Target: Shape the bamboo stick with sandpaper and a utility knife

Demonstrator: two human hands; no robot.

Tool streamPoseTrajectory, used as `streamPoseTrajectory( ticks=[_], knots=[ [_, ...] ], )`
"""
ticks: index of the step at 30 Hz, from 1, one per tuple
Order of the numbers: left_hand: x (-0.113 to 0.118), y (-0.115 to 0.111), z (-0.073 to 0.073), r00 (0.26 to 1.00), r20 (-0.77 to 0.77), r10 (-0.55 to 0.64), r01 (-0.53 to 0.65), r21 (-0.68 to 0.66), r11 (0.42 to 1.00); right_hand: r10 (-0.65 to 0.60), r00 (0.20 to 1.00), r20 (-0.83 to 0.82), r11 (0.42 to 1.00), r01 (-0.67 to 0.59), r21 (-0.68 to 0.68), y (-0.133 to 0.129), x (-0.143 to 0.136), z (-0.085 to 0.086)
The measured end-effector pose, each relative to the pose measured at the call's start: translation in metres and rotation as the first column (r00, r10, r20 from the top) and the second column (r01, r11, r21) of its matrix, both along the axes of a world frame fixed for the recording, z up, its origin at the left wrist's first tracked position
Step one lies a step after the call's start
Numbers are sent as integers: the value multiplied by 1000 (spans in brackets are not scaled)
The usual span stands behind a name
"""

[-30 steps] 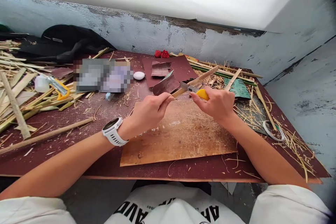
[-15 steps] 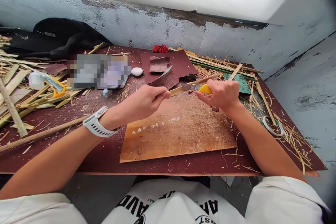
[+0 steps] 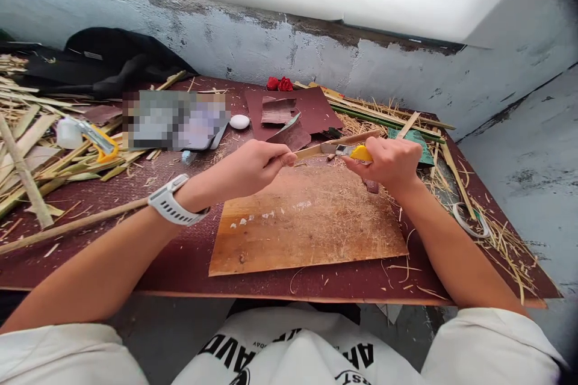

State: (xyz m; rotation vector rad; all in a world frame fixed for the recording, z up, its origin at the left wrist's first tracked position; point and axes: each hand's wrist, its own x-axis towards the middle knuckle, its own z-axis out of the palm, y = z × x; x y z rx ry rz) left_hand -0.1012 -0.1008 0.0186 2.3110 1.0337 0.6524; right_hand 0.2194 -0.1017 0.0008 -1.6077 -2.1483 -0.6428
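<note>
Now, from head view: pinching pale strip [image 3: 309, 153] in left hand [image 3: 264, 165], with grip closed on one end, over far edge of board [image 3: 311, 231] on tabletop [image 3: 180, 264]. Wrapping right hand [image 3: 392, 159] round yellow-handled knife [image 3: 361, 153], with blade [image 3: 329, 148] seemingly laid against strip. Compared with moment ago, tipped strip nearer level and drew hands slightly farther apart, pointing to stroke along strip, with work seemingly unfinished.

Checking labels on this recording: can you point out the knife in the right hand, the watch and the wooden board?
Knife [image 3: 359, 153]: head view, on its yellow handle.
Watch [image 3: 171, 206]: head view, on its white strap.
Board [image 3: 266, 246]: head view, on its bare top.
</note>
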Motion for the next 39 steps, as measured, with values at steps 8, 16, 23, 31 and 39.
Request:
streamPoseTrajectory(
  ticks=[8,16,23,31,39],
  knots=[
    [9,-5,-19,962,269,47,24,-255,967,20,999,-44,984,-12,179,-6,-6,-11],
    [13,-10,-23,849,522,84,205,-472,858,66,948,-312,993,-34,110,-14,-18,-23],
    [14,-11,-25,818,553,157,221,-556,801,125,863,-490,987,-161,-31,-15,-22,-25],
    [14,-11,-20,814,558,162,127,-443,888,108,561,-821,970,-239,-35,-11,-21,-26],
    [16,-10,-22,783,588,204,50,-386,921,3,56,-998,968,-250,-11,6,-19,-35]
  ],
)
